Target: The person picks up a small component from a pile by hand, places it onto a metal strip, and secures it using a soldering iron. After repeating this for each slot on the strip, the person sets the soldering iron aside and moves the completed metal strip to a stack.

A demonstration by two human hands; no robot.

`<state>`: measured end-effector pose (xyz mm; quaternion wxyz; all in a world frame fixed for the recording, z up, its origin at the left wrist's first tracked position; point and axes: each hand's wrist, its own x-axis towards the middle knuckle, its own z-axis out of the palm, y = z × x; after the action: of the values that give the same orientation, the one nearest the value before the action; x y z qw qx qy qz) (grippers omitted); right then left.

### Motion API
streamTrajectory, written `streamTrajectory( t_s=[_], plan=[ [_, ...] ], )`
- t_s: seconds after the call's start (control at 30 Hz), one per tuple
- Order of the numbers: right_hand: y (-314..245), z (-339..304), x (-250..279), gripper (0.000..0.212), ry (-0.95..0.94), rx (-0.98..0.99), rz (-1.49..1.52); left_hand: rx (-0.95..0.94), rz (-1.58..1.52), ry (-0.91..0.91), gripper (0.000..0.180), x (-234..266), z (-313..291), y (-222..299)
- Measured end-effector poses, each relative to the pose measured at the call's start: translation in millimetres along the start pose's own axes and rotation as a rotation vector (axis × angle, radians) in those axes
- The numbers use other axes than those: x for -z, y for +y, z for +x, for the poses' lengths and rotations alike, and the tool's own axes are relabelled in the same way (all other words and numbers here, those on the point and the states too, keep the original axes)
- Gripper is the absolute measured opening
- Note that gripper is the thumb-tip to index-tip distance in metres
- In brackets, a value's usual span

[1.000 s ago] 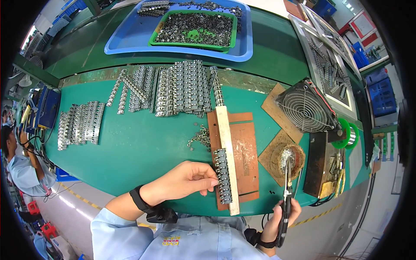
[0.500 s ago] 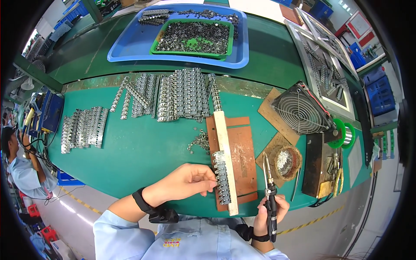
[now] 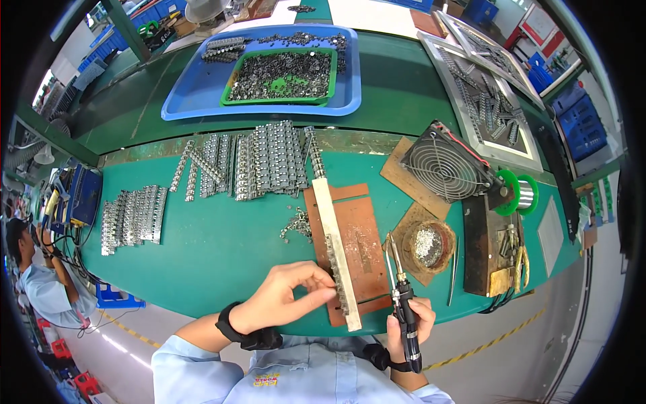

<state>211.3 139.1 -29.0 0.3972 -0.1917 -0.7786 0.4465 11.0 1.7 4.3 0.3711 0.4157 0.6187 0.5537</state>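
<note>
Left hand (image 3: 296,296): thumb and fingers are standing narrow at a metal strip (image 3: 332,259); whether they are gripping it, cannot tell.

Right hand (image 3: 416,324): is closing around a soldering iron (image 3: 405,306), whose tip is pointing toward the far edge of the green table (image 3: 202,249).

Metal strip: is running along the left side of a pale wooden bar (image 3: 342,262), which is lying across a red-brown board (image 3: 363,236) at the middle of the table's near edge.

Small metal parts (image 3: 296,225), one heap: are lying just left of the board.

Strip stacks, two: the larger (image 3: 269,161) is resting along the far edge, the smaller (image 3: 134,215) near the left edge.

Round bowl (image 3: 449,254) and fan (image 3: 447,165): are standing right of the board, the fan nearer the far edge.

Solder spool (image 3: 525,193): is standing toward the right edge.
</note>
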Motion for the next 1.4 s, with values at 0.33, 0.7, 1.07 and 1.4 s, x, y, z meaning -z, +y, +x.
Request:
streamTrajectory(
  t_s=[0.33, 0.7, 1.07, 1.4],
  plan=[
    [2.4, 1.1, 1.2, 0.039, 0.036, 0.039, 0.029, -0.270, 0.734, 0.308, 0.040, -50.6, -5.0, 23.9],
    [14.6, -6.0, 17.7, 0.041, 0.116, 0.057, 0.019, -0.263, 0.955, 0.086, 0.032, -76.0, 25.1, 47.1],
    [28.8, -6.8, 33.2, 0.040, 0.156, 0.055, 0.118, -0.230, 1.149, -0.032, 0.028, -96.1, 51.9, 40.9],
    [29.5, -7.8, 31.0, 0.039, 0.192, 0.049, 0.179, -0.180, 0.422, 0.212, 0.027, -62.4, 5.6, 89.7]
  ],
)
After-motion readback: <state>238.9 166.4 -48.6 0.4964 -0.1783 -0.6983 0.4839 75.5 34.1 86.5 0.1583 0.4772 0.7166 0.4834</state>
